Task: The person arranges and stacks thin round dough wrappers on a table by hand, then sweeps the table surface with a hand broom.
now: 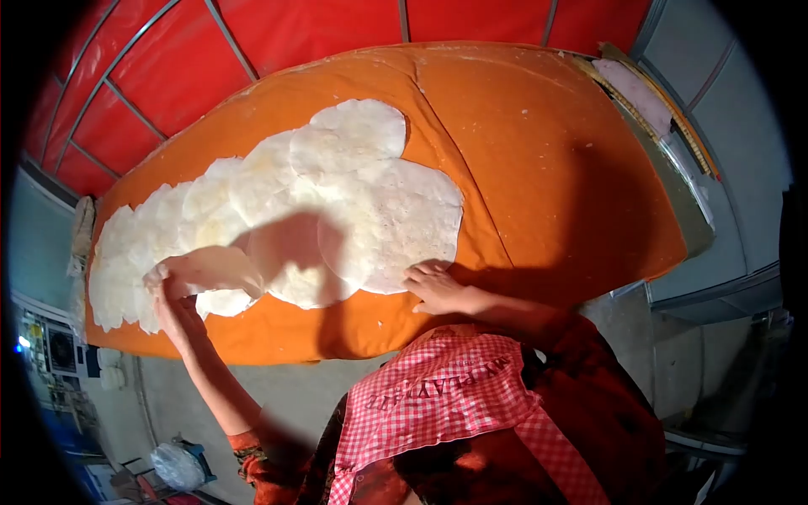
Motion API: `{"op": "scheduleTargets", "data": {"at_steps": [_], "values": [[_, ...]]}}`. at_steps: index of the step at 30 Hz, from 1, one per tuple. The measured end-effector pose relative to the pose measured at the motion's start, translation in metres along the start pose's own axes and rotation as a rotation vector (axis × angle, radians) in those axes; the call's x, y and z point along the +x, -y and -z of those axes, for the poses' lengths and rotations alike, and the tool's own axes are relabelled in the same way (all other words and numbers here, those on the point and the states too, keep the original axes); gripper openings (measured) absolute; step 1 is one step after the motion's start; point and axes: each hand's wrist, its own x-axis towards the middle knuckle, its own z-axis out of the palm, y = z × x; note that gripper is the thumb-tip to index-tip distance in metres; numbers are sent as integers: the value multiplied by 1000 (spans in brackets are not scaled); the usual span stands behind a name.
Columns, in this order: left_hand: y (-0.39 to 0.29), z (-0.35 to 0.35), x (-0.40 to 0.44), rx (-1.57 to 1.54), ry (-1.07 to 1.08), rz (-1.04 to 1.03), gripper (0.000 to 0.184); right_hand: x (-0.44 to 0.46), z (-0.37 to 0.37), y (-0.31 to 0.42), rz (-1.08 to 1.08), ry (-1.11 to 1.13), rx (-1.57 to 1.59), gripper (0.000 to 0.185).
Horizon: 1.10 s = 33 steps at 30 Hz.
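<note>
Many thin, round, pale flatbreads [227, 198] lie overlapping in rows on an orange cloth. My left hand [171, 296] is closed on the edge of one flatbread [217, 269], which is lifted and bent above the left part of the spread. My right hand [436, 287] rests with fingers spread at the lower edge of a large flatbread [412, 219] on the right end. Its fingertips touch that flatbread's rim. Shadows fall across the middle flatbreads.
The orange cloth [539, 151] covers a wide table, with a fold running down its middle. Red sheeting [320, 34] on a metal frame stands behind. Boards and folded cloth [635, 93] lie at the right end. A plastic-wrapped bundle [178, 465] sits on the floor at lower left.
</note>
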Motion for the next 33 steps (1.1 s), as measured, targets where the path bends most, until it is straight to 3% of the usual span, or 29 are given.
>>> {"op": "scheduleTargets", "data": {"at_steps": [1, 4, 6, 10, 12, 13, 17, 19, 20, 23, 25, 26, 28, 33], "values": [[5, 3, 7, 59, 44, 27, 43, -7, -4, -7, 61, -72, 41, 46], [5, -25, 4, 227, 71, 33, 36, -29, -12, -29, -55, -186, 242, 40], [-2, -58, 8, 222, 211, 83, 34, -44, -7, -42, -78, -279, 265, 28], [-25, -124, 28, -137, 446, -22, 28, -66, -1, -57, -224, -352, 422, 24], [-42, -143, 14, -314, 374, -45, 30, -76, -3, -61, -277, -387, 460, 23], [-36, -136, 28, -229, 439, -168, 36, -81, -6, -64, -292, -403, 476, 22], [-7, -158, -22, -283, 146, -28, 47, -97, -30, -79, -271, -560, 568, 21], [25, -162, -48, -343, 242, 187, 49, -102, -34, -82, -336, -551, 633, 18], [65, -148, -42, -326, 335, 283, 48, -104, -37, -81, -367, -544, 667, 17], [224, -110, -51, -129, 231, 392, 44, -96, -43, -86, -419, -488, 1127, 15], [266, -106, -84, 21, 269, 637, 38, -91, -29, -75, -517, -423, 1229, 16], [278, -98, -96, 92, 353, 717, 31, -88, -20, -68, -566, -389, 1277, 17], [258, -109, -123, 79, 304, 752, 19, -79, -8, -59, -630, -364, 1371, 20], [237, -112, -129, 77, 320, 777, 16, -51, 7, -46, -688, -349, 1427, 21]]}}
